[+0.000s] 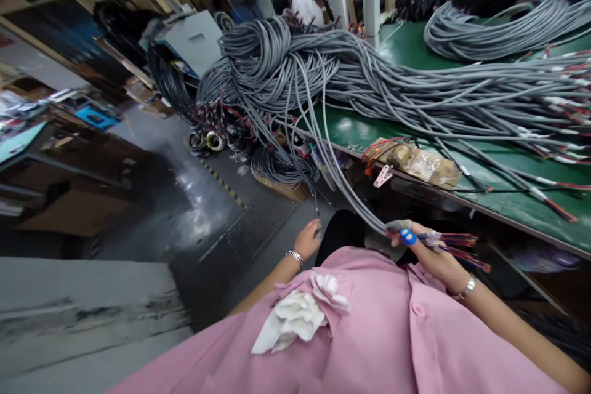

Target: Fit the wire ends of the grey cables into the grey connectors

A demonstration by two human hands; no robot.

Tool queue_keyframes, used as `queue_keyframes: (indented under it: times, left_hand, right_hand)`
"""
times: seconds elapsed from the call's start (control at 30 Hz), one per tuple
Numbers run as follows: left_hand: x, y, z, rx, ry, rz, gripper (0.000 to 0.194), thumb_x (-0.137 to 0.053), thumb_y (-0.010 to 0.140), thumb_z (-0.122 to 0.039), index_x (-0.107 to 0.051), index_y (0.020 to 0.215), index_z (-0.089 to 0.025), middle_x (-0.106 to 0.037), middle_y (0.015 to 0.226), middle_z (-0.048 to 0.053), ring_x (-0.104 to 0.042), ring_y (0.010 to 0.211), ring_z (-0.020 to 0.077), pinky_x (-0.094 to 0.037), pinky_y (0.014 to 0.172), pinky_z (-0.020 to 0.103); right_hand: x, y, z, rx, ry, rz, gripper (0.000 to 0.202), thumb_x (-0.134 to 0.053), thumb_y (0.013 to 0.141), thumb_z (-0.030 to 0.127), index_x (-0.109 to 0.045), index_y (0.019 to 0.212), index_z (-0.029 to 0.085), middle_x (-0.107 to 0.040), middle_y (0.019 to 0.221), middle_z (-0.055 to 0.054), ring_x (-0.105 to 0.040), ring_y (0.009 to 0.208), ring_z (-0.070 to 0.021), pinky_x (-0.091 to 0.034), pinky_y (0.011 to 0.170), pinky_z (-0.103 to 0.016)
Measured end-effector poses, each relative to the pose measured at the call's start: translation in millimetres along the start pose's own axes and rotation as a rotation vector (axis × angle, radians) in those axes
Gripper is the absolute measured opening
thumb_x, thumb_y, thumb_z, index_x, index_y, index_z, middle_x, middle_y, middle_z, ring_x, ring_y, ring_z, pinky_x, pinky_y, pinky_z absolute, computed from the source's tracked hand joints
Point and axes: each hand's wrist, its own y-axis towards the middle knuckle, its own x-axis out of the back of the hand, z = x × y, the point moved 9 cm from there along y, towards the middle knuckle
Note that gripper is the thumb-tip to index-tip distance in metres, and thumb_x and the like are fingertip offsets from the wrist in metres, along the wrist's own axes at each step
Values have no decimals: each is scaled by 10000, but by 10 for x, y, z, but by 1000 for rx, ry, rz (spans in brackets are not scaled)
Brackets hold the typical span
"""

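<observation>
A green table (549,209) runs along the right, and a large heap of grey cables (369,74) lies across it, spilling over its left end. A separate coil (489,31) of grey cable sits behind the heap. From the heap, a few held cables (339,166) slope down past the table's near edge to the right hand (438,261). That hand is closed on them close to their ends, thumb against fingers; the long grey lengths leave the grip on its left, and the short bare ends (462,252), with red and dark wires fanned out, stick out on its right. The left hand (307,241) is well apart from the grip, in front of the dark trousers; whether its fingers are apart or together cannot be told. On the table's near edge lies a tape-wrapped block (415,163), with a pink clothes peg (383,176) beside it. Smallest is a blue band (408,236) on the right thumb.
</observation>
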Motion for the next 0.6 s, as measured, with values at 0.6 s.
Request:
queue_keyframes:
  times: [0.6]
  left_hand:
    - [272, -361, -2668, -405, -1331, 812, 769, -596, 728, -648, -422, 1340, -216, -628, 1076, 147, -644, 702, 176, -494, 628, 277]
  right_hand:
    - [-347, 255, 230, -32, 140, 420, 398, -561, 839, 528, -667, 881, 147, -660, 665, -26, -620, 655, -151, -500, 699, -294]
